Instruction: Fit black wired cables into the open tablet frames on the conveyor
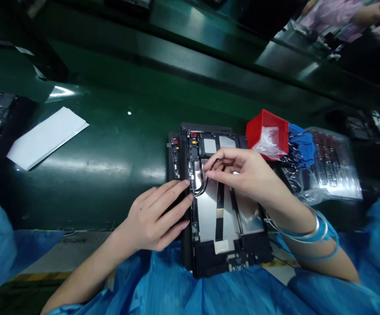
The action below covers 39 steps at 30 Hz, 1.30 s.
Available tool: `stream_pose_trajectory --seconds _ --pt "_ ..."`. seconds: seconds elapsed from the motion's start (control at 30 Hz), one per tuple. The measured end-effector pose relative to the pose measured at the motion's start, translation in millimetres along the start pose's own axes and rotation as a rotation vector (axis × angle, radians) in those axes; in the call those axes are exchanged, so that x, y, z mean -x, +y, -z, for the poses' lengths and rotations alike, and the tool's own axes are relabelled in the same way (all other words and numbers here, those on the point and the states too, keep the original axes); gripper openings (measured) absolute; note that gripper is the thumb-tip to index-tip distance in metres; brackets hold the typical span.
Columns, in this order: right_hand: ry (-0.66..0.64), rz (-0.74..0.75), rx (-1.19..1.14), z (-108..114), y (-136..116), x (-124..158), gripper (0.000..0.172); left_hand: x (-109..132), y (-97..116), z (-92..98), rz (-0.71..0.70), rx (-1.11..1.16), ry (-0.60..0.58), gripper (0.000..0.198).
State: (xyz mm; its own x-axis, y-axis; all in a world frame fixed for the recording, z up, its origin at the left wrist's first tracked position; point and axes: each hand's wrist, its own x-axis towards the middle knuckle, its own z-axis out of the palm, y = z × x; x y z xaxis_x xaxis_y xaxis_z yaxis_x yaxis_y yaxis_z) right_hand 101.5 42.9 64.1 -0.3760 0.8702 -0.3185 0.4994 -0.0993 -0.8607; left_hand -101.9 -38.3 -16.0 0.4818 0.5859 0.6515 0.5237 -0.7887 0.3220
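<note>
An opened tablet-like device [206, 218] lies in front of me on a stack of similar dark units, its silver inner plates and circuit parts exposed. Thin black cable [203, 189] curves from the device's left edge up to my right hand [242, 173], whose thumb and index finger pinch it. My left hand [160, 214] rests at that left edge with fingers stretched and apart. Two of its fingertips touch the edge close to the cable's lower end. A flat black ribbon cable [220, 197] runs down the middle of the device.
Right of the device stand a red bin [263, 131] with clear plastic film and a blue bin [303, 146] with dark cables. Beside them is a clear tray [336, 164] of parts. White sheets [47, 138] lie on the green table [117, 148]. Another person's pink sleeve [337, 13] shows across the bench.
</note>
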Motion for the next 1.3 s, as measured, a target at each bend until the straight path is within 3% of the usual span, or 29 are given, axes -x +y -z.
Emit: stream_pose_trajectory --seconds 0.3,0.5,0.73,0.93,1.3 --pt "-0.005 0.020 0.039 4.9 -3.3 -0.3 0.014 -4.9 -4.1 4.8 -0.069 -0.087 -0.033 0.023" --pt "0.066 0.049 0.159 8.6 -7.4 -5.2 0.019 -16.5 -4.5 8.4 -0.108 -0.117 -0.099 0.024" --pt "0.020 0.128 0.256 11.8 -7.9 -18.6 0.013 -16.6 -4.8 -1.3 -0.086 -0.016 0.002 0.041" --pt "0.009 0.142 0.249 10.9 -6.9 -21.9 0.011 -15.9 -7.0 -3.7 -0.092 -0.031 -0.071 0.051" --pt "0.002 0.144 0.270 9.1 -3.6 -24.3 0.013 -22.7 -11.1 1.3 -0.171 -0.050 -0.180 0.052"
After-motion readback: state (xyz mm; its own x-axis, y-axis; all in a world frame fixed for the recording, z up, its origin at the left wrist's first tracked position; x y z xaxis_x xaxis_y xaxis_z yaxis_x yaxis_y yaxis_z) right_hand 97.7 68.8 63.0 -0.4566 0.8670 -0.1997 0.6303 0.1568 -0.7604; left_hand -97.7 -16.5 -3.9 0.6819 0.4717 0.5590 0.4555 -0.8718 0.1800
